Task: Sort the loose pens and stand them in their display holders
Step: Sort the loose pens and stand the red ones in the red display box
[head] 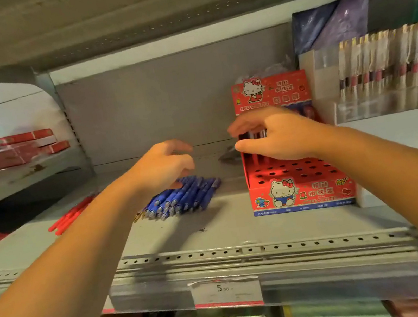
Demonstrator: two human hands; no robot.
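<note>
— What's furthest left on your shelf?

— A few red pens (70, 216) lying loose near the left edge of the grey shelf (213, 229), partly behind my left forearm. Past the upright, on the next shelf over, flat red boxes (26, 149) are stacked.

— And next along?

— A heap of blue pens (181, 199) lying flat, side by side, tips toward me. My left hand (161, 170) hovers just above the far end of that heap. Its fingers are curled loosely with a gap between thumb and the rest, and I see nothing in them.

— Then the holder?

— Yes, the red cartoon-cat display box (299, 185) stands upright to the right of the blue heap, well apart from it. Its front rows of round holes are bare. My right hand (278, 136) is over the back rows, thumb and fingertips pinched on the tops of a few pens (253, 134) standing there. How many, I cannot tell; my hand covers them.

— Anything further right?

— A clear rack of packaged pens (390, 66), standing just beside the box, with a purple packet (331, 21) behind it. A price tag (227, 291) hangs on the shelf's front rail.
</note>
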